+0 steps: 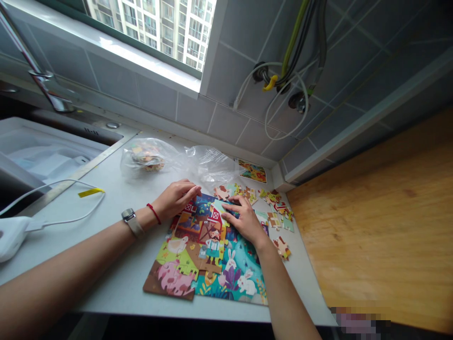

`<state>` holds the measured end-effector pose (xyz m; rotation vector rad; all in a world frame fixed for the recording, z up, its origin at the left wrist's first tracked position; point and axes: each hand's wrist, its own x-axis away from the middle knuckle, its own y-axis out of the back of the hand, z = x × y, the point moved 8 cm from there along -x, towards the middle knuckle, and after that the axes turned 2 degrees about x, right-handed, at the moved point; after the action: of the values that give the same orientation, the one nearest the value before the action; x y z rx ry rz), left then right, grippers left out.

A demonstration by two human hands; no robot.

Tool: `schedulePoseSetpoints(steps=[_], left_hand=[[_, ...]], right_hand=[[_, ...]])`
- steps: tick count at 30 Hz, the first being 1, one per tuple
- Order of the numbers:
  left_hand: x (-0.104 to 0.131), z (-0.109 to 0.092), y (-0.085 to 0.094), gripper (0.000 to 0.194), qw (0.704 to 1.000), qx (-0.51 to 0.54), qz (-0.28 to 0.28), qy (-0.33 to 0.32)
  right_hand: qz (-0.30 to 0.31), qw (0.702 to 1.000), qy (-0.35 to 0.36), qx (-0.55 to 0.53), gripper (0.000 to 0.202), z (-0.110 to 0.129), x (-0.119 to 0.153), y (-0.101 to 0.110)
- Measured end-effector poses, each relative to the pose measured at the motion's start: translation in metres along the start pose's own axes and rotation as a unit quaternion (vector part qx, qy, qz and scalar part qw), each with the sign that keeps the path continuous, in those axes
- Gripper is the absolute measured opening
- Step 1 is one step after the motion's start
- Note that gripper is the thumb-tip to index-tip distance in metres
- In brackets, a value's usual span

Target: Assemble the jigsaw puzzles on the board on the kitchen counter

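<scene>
A partly assembled jigsaw puzzle (212, 250) with farm animals, a farmer and a red barn lies on the white counter. At its upper left corner rests my left hand (180, 198), fingers bent and pressed together; what they hold, if anything, is hidden. My right hand (244, 219) lies over the puzzle's upper right part, fingers apart. Its thumb and fingertips touch the surface beside a pale piece with a red barn top (216, 213). Loose puzzle pieces (279, 208) are scattered beyond and to the right of that hand.
Behind the puzzle lies a clear plastic bag (208, 163) with more pieces inside its left end. A picture card (252, 171) lies near the wall. At left are a white cable (88, 215), a white device (13, 236) and a sink with a white basin (21, 125). A wooden surface (371, 212) adjoins at right.
</scene>
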<state>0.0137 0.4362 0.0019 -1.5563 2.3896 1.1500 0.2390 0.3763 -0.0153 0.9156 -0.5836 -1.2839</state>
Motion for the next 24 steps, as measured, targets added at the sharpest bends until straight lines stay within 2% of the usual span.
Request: schedulePoseSetpoints(steps=[9,17,24], left_hand=[[0.001,0.009,0.005,0.052,0.999,0.002,-0.039,0.037],[0.003,0.014,0.005,0.054,0.996,0.009,-0.047,0.075],[0.003,0.014,0.006,0.054,0.996,0.014,-0.053,0.077]], right_hand=[[-0.007,1.0,-0.009,0.023,0.031,-0.004,0.0,0.0],[0.0,1.0,0.008,0.019,0.03,0.001,-0.001,0.0],[-0.001,0.999,0.019,0.026,0.031,0.001,-0.001,-0.001]])
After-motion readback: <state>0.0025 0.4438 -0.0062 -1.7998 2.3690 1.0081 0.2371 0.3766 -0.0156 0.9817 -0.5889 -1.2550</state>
